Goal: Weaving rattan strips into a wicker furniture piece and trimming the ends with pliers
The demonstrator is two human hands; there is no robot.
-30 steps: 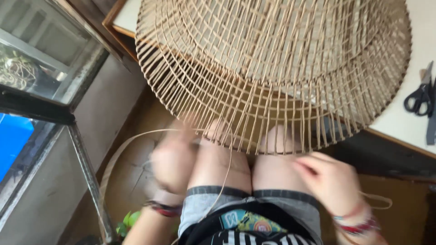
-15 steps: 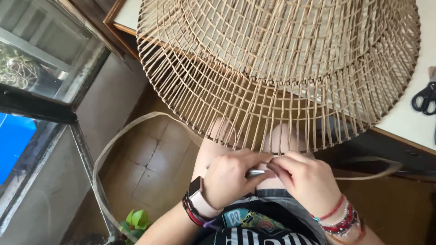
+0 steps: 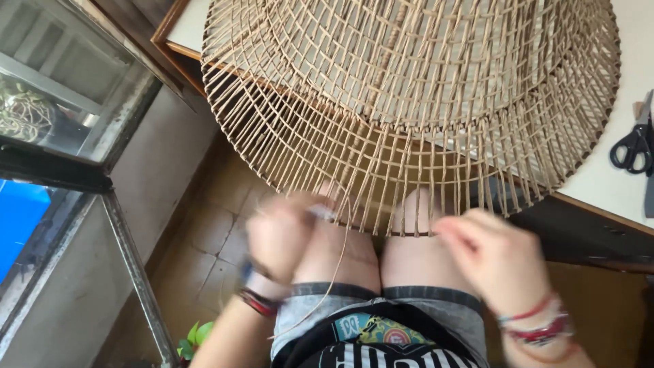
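Weaving a cane strand into the basket's lower edge.

Left hand (image 3: 279, 235), blurred, seems pinched on a thin strand (image 3: 337, 269); right hand (image 3: 494, 255) fingers the woven basket (image 3: 409, 102) overhanging the table (image 3: 599, 180); grip unclear. Next, probably threading between stakes.

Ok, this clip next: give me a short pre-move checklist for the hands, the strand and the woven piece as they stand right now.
1. Large round woven cane frame supported on the white table: ok, though its near edge overhangs the knees.
2. Left hand grip on the thin cane strand: cannot tell, the hand is blurred.
3. Right hand at the loose spoke ends: ok; what it pinches, cannot tell.
4. Strand free of snags: ok on the stretch seen across the lap; the rest is hidden.
5. Black-handled scissors away from both hands: ok, lying on the table at the right edge.
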